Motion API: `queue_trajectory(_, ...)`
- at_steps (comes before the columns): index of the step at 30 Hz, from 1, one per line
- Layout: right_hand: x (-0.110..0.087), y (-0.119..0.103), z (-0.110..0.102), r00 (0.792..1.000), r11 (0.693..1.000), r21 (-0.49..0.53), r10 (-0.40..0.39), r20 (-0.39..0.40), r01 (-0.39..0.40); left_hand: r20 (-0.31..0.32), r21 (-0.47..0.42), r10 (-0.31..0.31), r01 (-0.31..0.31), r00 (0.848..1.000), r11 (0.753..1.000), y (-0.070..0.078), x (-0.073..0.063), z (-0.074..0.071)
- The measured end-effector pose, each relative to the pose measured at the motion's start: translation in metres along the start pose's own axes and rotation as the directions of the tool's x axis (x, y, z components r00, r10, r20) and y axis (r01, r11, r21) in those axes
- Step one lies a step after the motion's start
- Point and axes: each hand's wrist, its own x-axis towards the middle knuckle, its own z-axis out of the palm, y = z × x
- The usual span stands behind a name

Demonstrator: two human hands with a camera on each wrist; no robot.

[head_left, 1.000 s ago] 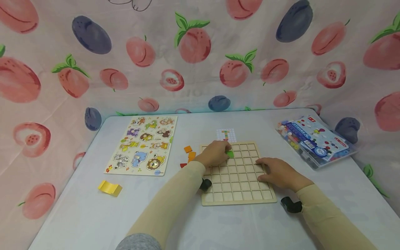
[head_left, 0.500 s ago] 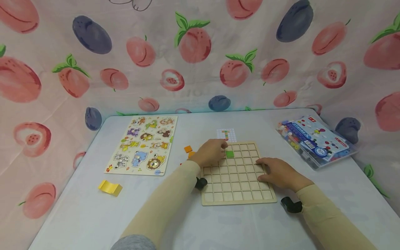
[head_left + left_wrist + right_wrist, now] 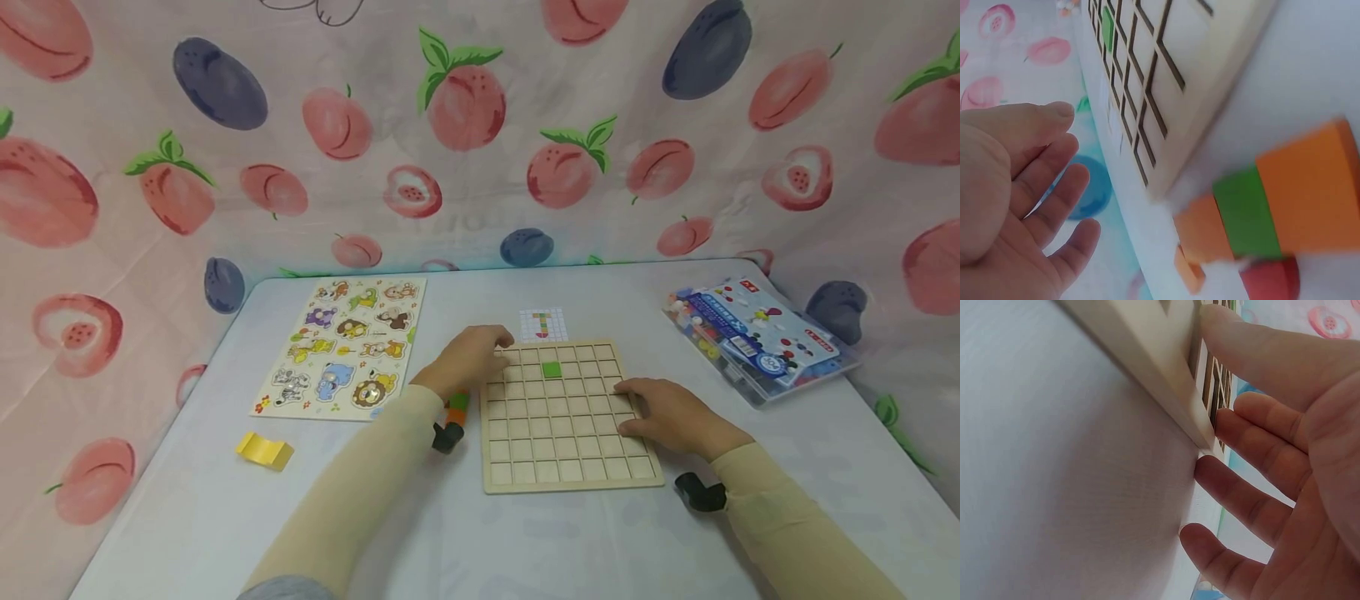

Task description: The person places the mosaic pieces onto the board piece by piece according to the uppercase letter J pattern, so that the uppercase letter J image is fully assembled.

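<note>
The wooden grid board (image 3: 573, 486) lies on the white table with one green square tile (image 3: 551, 369) in a cell of its upper part. My left hand (image 3: 465, 360) hovers at the board's far left corner, its fingers loosely bent and holding nothing. Beside the board's left edge, partly hidden by that arm, are loose blocks: orange ones (image 3: 1310, 194), a green one (image 3: 1247, 212) and a red one (image 3: 1269, 281). On the board's right edge rests my right hand (image 3: 667, 412), thumb and fingertips touching the frame and grid (image 3: 1166, 381), fingers extended.
Behind the board lies a small card (image 3: 542, 325) with a coloured grid pattern. An animal picture board (image 3: 345, 346) and a yellow curved block (image 3: 265, 452) are at the left. A clear plastic case (image 3: 761, 337) of colourful pieces sits back right.
My left hand has drawn away leftward from the green tile, which stays in its cell and is now fully uncovered. The right hand keeps its place on the board.
</note>
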Motion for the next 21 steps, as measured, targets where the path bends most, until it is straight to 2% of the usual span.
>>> queue_trajectory(8, 0.0, 0.0, 0.0, 1.0, 1.0, 0.004, 0.005, 0.0, -0.005, -0.033, -0.015, -0.027, 0.027, 0.999, 1.0, -0.011, -0.012, -0.011)
queue_trajectory(15, -0.001, -0.002, -0.001, 1.0, 1.0, 0.004, 0.001, 0.003, -0.001, -0.041, -0.044, -0.089, 0.087, 0.995, 0.995, -0.02, -0.016, -0.016)
queue_trajectory(21, -0.003, -0.005, -0.002, 1.0, 1.0, 0.004, -0.005, 0.003, 0.005, -0.057, -0.04, -0.115, 0.113, 0.992, 0.993, -0.029, -0.019, -0.02)
